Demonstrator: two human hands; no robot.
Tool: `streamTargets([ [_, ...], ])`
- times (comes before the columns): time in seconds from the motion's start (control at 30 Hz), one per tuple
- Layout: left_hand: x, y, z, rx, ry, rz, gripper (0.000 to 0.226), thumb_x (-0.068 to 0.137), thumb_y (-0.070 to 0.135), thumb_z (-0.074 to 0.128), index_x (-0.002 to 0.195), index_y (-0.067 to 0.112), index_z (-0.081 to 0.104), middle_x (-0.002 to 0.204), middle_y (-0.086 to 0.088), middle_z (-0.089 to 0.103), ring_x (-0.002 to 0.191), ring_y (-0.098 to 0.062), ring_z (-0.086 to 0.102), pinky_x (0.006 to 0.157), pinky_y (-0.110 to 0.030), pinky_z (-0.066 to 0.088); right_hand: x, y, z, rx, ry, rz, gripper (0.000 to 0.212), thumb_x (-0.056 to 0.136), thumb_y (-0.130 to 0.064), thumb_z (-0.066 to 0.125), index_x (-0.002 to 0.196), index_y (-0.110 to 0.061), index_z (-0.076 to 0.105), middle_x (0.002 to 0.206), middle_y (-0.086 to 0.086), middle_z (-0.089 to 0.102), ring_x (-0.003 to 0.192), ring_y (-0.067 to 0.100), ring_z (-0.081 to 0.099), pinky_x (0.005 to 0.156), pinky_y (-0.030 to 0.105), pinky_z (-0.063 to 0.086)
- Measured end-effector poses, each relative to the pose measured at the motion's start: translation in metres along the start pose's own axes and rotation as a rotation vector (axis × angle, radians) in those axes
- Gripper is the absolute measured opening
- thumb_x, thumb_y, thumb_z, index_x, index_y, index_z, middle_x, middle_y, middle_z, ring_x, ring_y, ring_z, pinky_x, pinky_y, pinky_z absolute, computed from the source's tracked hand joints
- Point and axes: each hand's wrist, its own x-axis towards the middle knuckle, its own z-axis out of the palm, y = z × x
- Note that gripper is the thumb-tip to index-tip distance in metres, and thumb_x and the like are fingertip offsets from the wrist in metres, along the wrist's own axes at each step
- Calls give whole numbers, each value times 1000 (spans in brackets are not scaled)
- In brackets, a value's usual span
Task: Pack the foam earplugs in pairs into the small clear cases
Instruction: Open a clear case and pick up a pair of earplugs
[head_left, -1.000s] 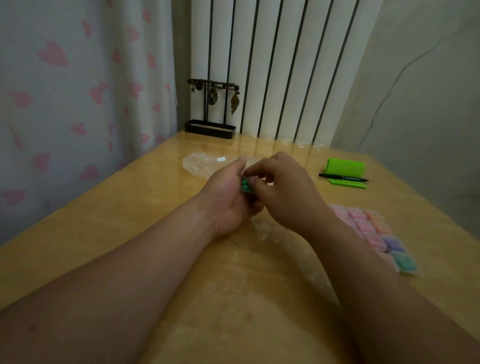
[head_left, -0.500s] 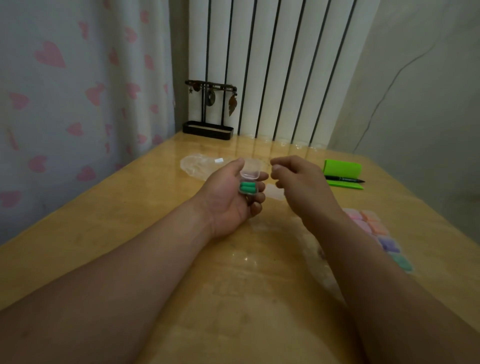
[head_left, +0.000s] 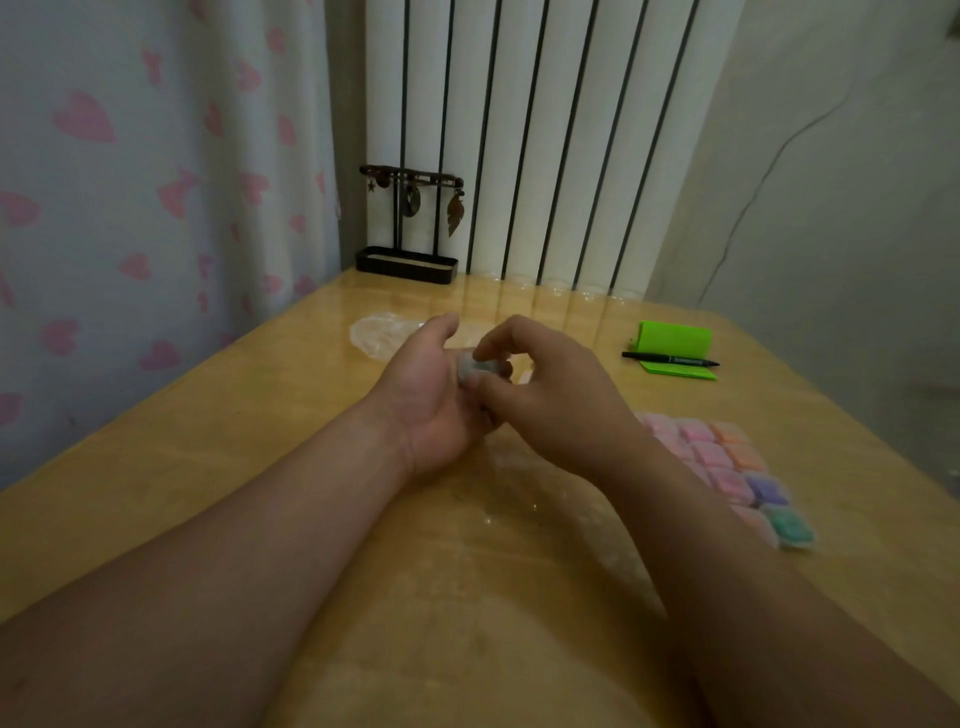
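Observation:
A small clear case (head_left: 475, 367) with green earplugs inside sits in the curled fingers of my left hand (head_left: 431, 395) above the table's middle. My right hand (head_left: 550, 395) pinches the same case from the right, forefinger on its lid and thumb below. The lid lies down over the earplugs, which show only as a dull green through the plastic. Several filled cases (head_left: 727, 462) in pink, orange, purple and green lie in rows on the table to the right, partly hidden by my right forearm.
A clear plastic bag (head_left: 382, 332) lies beyond my hands. At the right back are a green holder (head_left: 675, 338), a black pen (head_left: 670, 359) and a green pad. A dark jewellery stand (head_left: 408, 228) stands at the table's far edge. The wooden table (head_left: 208, 441) has a curtain on its left.
The case's lid stood open with my right hand apart from it. Now my right hand has come back onto the case and the lid lies down.

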Motion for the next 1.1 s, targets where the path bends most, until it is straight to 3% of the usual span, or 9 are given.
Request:
streamTargets([
  [0.1, -1, 0, 1, -21, -29, 1, 73, 107, 56, 44, 148, -2, 59, 167, -22, 43, 136, -28, 47, 126, -45, 34, 0, 1, 2, -52, -30, -8, 25, 94, -36, 76, 112, -36, 59, 115, -13, 65, 103, 1, 62, 76, 14, 50],
  [0.17, -5, 0, 5, -16, -33, 18, 65, 109, 47, 42, 148, -3, 57, 167, -24, 41, 131, -30, 51, 122, -43, 41, 1, 3, -1, -53, -10, 4, 28, 93, -34, 78, 112, -35, 57, 114, -12, 65, 104, 3, 62, 79, 17, 51],
  [0.3, -14, -4, 16, 132, -49, 102, 41, 111, 19, 47, 145, -1, 56, 135, -24, 70, 113, -28, 72, 96, -40, 63, 2, 9, -9, -49, 44, 14, 36, 92, -29, 80, 117, -30, 54, 115, -10, 65, 98, 5, 67, 79, 25, 60],
  [0.47, -11, -9, 17, 325, 11, 185, 28, 111, 7, 52, 133, -2, 67, 122, -22, 77, 98, -23, 81, 79, -33, 64, 2, 18, -5, -95, 21, -22, 51, 89, -29, 80, 135, -28, 57, 127, -9, 60, 109, 13, 66, 93, 39, 62],
  [0.73, -7, -10, 16, 407, 69, 200, 25, 108, -1, 50, 119, -3, 72, 96, -13, 77, 72, -13, 77, 61, -26, 60, 6, 23, 3, -223, 19, -60, 34, 90, -34, 72, 124, -31, 66, 112, -9, 62, 105, 15, 61, 96, 45, 56],
  [1.1, -6, -11, 15, 479, 110, 238, 25, 110, 5, 55, 124, -2, 73, 108, -15, 78, 87, -16, 80, 74, -30, 64, 5, 18, -2, -258, 37, -51, 36, 93, -33, 68, 128, -35, 66, 114, -11, 60, 111, 12, 54, 100, 44, 51],
])
